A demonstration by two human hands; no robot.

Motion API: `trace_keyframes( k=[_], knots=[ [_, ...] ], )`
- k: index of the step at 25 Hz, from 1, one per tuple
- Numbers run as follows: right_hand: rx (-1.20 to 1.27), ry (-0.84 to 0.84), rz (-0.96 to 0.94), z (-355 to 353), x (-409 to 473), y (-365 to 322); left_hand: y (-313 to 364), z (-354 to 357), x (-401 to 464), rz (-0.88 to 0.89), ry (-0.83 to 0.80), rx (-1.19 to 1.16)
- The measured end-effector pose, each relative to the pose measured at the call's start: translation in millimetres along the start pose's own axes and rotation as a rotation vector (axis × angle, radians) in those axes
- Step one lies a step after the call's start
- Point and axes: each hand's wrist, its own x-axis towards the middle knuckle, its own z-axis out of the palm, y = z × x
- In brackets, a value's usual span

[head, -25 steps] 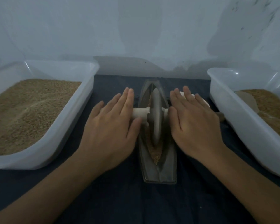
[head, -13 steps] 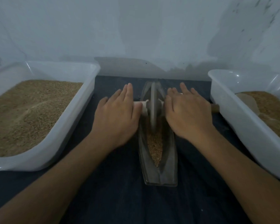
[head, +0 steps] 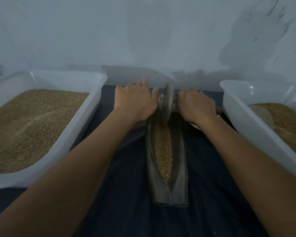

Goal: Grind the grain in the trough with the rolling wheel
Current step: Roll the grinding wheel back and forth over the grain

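Change since earlier frames: both hands and the wheel now sit at the far end of the trough, up from mid-trough a second ago; more of the grain bed lies exposed on the near side.
Left hand [head: 135, 100]: palm down on the axle left of the wheel, fingers extended forward and fairly straight, pressing rather than curling round it; thumb lies toward the wheel.
Right hand [head: 196, 105]: palm down on the axle right of the wheel; knuckles raised, fingers bent down over the far side. Fingertips hidden, so whether they wrap the axle cannot be told.
Rolling wheel [head: 167, 101]: grey disc, upright on edge, between the two hands, standing in the far end of the trough.
Axle [head: 160, 98]: pale stub showing just between left thumb and wheel; a brown end [head: 218, 109] pokes out beyond the right hand, beside the right tub.
Trough [head: 179, 185]: long, narrow, dark, boat-shaped, lying lengthwise away from the viewer on the dark cloth [head: 126, 211].
Grain [head: 163, 151]: golden strip along the trough's channel, tapering to a point at the near end.
Left tub [head: 85, 117]: white plastic, holds a broad bed of brown grain.
Right tub [head: 237, 117]: white plastic, holds brown grain and a pale scoop-like piece [head: 261, 115].
Background: pale wall [head: 143, 31].
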Motion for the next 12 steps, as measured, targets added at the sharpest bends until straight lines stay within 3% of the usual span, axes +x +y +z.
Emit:
trace_keyframes(
  k=[8, 12],
  knots=[
    [-0.1, 0.136, -0.286, -8, -108, 9, -15, -7, -141, 0.139, 0.12, -0.056],
    [-0.133, 0.064, -0.266, -5, -74, 4, -14, -6, -102, 0.111, 0.047, -0.084]
  ],
)
